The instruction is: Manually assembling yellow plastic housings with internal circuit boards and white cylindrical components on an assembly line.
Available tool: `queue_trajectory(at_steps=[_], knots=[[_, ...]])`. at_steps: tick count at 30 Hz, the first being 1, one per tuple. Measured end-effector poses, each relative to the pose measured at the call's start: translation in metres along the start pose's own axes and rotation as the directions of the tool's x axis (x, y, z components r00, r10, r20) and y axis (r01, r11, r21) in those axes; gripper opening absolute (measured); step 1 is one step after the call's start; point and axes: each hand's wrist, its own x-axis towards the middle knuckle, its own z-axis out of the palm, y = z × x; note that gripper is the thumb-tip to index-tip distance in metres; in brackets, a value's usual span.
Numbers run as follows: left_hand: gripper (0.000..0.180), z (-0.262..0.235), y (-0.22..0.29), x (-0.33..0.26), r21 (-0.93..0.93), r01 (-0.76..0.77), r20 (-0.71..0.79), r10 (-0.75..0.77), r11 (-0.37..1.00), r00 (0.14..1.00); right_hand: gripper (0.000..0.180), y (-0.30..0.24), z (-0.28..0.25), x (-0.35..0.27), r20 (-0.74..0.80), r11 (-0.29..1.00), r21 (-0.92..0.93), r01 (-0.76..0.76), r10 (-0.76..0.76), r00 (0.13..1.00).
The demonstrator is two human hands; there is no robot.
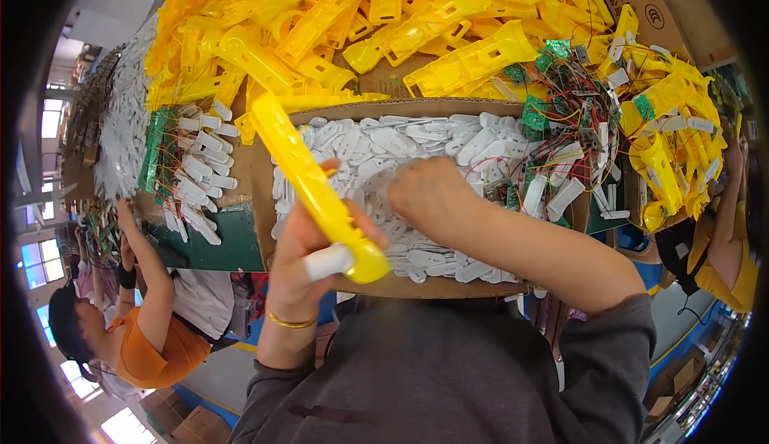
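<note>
My left hand [298, 240] is closed round a long yellow plastic housing [308, 176], which tilts up and to the left above a shallow cardboard box [264, 196]. A white cover is on the thumb of that hand, near the housing's lower end. Small flat white plastic pieces [368, 144] fill the box. Over the middle of them, my right hand [428, 192] reaches down with its fingers curled under. Its fingertips and anything between them are hidden.
Yellow housings [312, 20] are heaped behind the box. Green circuit boards with wires [561, 100] lie at its right, beside more yellow housings [665, 140]. White parts wired to green boards [192, 164] sit at the left. A person in orange [148, 340] works at far left, another in yellow [729, 260] at far right.
</note>
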Motion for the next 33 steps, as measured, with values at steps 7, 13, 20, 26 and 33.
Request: queue_trajectory(at_steps=[7, 13, 20, 26, 33], knots=[[0.048, 0.021, -0.032, 0.008, -0.232, 0.144, -0.155, -0.183, 0.962, 0.971, 0.014, -0.015, -0.056, -0.048, 0.108, -0.07, 0.994, -0.087, 0.396, 0.912], [0.051, 0.043, -0.038, 0.014, -0.025, 0.246, -0.09, -0.248, 0.969, 0.965, 0.012, -0.028, -0.034, -0.068, 0.239, -0.367, 0.926, -0.093, 0.376, 0.895], [0.056, 0.041, -0.051, 0.006, 0.15, 0.261, -0.045, -0.258, 0.954, 0.965, 0.011, -0.041, -0.035, -0.082, 0.198, -0.281, 0.957, -0.076, 0.436, 0.878], [0.065, 0.038, -0.049, -0.004, 0.413, 0.17, 0.216, -0.277, 0.895, 0.936, 0.007, -0.021, -0.036, -0.096, 0.065, 0.118, 0.987, -0.11, 0.333, 0.941], [0.047, 0.029, -0.04, 0.002, 0.031, 0.315, -0.163, -0.306, 0.949, 0.938, 0.037, 0.033, -0.026, -0.121, -0.379, 0.878, 0.088, -0.471, 0.467, 0.799]])
